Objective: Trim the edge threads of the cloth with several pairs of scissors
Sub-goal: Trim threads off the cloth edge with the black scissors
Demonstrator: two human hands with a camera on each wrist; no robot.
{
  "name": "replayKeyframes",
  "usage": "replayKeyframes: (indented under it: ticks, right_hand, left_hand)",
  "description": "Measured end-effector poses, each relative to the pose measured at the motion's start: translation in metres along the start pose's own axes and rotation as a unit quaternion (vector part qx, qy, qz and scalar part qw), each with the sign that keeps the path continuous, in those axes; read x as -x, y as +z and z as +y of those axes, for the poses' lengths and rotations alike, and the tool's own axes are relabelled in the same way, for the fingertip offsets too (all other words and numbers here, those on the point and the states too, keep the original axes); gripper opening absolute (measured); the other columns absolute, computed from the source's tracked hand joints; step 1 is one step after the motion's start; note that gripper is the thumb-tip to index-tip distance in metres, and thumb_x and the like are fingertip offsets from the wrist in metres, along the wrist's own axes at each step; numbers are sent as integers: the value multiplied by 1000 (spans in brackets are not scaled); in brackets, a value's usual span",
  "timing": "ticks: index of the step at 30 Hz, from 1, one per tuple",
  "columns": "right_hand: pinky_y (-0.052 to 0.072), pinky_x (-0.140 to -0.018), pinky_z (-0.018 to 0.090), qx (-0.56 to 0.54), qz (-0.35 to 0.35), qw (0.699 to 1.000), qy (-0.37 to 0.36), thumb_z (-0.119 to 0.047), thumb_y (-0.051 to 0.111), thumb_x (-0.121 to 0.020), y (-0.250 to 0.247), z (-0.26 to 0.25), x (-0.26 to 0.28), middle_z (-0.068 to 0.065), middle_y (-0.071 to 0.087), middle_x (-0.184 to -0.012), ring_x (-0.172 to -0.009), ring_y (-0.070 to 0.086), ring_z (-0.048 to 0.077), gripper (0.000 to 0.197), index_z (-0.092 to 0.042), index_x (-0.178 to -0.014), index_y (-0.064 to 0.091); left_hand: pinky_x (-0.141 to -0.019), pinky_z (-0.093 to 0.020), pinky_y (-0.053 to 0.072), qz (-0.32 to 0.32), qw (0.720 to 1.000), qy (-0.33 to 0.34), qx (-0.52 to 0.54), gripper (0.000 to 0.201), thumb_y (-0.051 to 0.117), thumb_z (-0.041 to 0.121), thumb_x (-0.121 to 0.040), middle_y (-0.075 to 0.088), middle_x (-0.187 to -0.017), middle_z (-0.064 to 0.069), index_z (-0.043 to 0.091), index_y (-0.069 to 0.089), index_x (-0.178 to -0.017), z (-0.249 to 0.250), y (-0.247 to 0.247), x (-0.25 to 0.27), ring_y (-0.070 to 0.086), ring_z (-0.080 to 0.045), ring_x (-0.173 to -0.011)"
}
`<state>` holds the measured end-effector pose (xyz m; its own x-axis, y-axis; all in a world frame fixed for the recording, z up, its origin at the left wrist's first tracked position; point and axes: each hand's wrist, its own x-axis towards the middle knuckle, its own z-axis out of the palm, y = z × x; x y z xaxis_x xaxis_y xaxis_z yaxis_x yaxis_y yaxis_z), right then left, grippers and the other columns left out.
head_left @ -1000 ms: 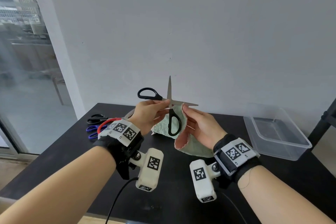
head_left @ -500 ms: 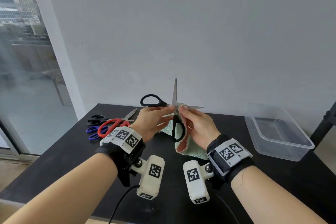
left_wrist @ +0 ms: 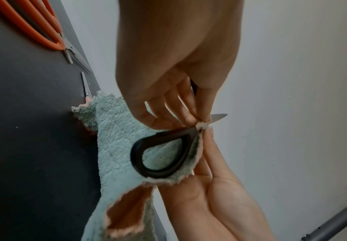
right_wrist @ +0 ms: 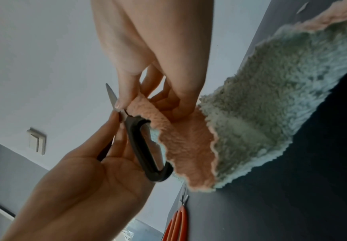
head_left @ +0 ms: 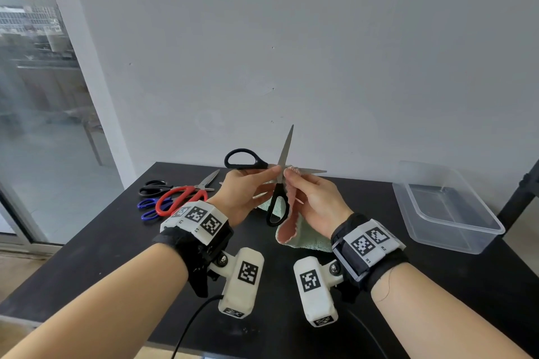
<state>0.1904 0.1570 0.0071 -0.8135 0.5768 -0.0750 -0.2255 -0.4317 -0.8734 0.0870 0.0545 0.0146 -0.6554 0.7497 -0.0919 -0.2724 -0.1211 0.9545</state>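
Black-handled scissors (head_left: pixel 277 201) are held upright above the table with the blades spread wide, one pointing up, one to the right. My left hand (head_left: pixel 272 172) pinches them at the pivot; one loop (left_wrist: pixel 162 154) hangs down. My right hand (head_left: pixel 289 176) pinches the top edge of the mint-green cloth (head_left: pixel 303 237), whose other side is pink, right beside the pivot. The cloth (right_wrist: pixel 261 114) drapes down to the table. In the right wrist view the right hand's fingers (right_wrist: pixel 125 97) press the pink edge against the blade base, facing the left hand (right_wrist: pixel 114 119).
Several other scissors lie at the table's left rear: a black pair (head_left: pixel 154 187), a red pair (head_left: pixel 180 198) and a blue pair (head_left: pixel 148 207). A clear plastic box (head_left: pixel 455 243) stands at the right. A cable runs from the left wrist over the black table's (head_left: pixel 87 256) front edge.
My right hand has moved up and left with the cloth edge, until it meets the scissors' pivot. The scissors stay wide open in my left hand, shifted slightly right.
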Motion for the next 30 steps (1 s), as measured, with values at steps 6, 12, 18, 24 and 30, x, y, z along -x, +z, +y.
replayKeyframes:
  ticks: [6, 12, 18, 24, 30]
  right_hand:
    - [54, -72, 26, 13, 3, 1000, -26, -10, 63, -89, -2, 6, -4, 14, 68, -88, -81, 67, 19, 16, 5, -94, 67]
    - [52, -82, 34, 38, 22, 998, -44, -11, 64, -88, -5, 10, -8, 19, 63, -87, -83, 63, 25, 18, 8, -85, 65]
    - [51, -79, 32, 23, 20, 999, -41, -7, 63, -88, -11, 1, -8, 11, 65, -79, -77, 64, 21, 10, 2, -83, 66]
    - [49, -76, 32, 27, 25, 999, -33, -7, 63, -87, -26, -7, -10, 10, 61, -76, -74, 59, 20, 10, 2, -82, 64]
    - [53, -68, 29, -16, 61, 997, -51, -9, 62, -89, -44, -20, -11, 8, 53, -65, -62, 55, 17, 20, 0, -71, 59]
  left_hand:
    - [-72, -22, 50, 27, 999, 28, -37, 24, 71, 13, -83, 70, -94, -11, -4, 68, -100, -2, 2, -1, 63, -19, -87]
    - [-67, -21, 48, 42, 997, 35, -57, 17, 71, 12, -82, 67, -82, -4, 1, 69, -94, -3, -3, -2, 61, -15, -77]
    - [-66, -21, 47, 43, 995, 49, -73, 32, 72, 13, -81, 68, -89, -7, -6, 66, -106, 2, -10, -4, 63, -12, -72]
    - [-67, -22, 48, 38, 995, 48, -74, 35, 73, 13, -80, 68, -97, -10, -7, 65, -108, 6, -16, -5, 64, -14, -75]
    - [-68, -24, 46, 59, 997, 43, -34, 15, 74, 13, -79, 69, -88, -6, 5, 69, -90, 13, -23, -5, 63, -16, -76]
